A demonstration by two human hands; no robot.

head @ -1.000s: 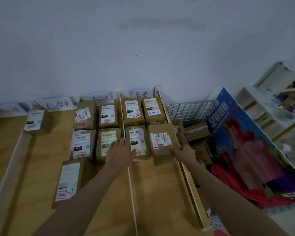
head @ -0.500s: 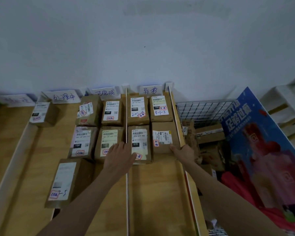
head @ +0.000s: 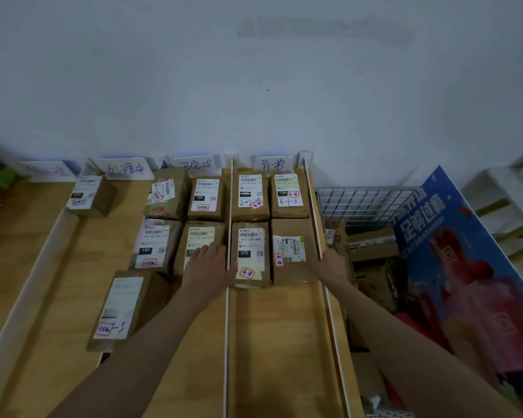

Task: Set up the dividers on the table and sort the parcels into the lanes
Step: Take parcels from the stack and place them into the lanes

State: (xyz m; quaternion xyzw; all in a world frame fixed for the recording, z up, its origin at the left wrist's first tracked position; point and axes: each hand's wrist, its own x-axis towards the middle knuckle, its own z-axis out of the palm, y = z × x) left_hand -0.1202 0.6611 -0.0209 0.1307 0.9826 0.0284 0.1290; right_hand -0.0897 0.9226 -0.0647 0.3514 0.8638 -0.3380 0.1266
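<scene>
Parcels lie sorted in lanes on the wooden worktop (head: 58, 285), split by white dividers (head: 227, 327). Left hand (head: 207, 267) rests flat, fingers straight, on a parcel (head: 198, 245) just left of the centre divider, hiding the lower part of its label. Right hand (head: 329, 262) sits at the right divider (head: 314, 212), beside the sideways-labelled parcel (head: 293, 251); its fingers are hidden behind the divider edge, so whether they hold anything cannot be told. Lane signs (head: 195, 165) stand against the wall; the leftmost is blurred and unreadable. Near-left parcel (head: 118, 309) overhangs its lane divider. Wire basket (head: 360, 203) of cartons right of the worktop is partly covered by a blue poster (head: 453, 251).
</scene>
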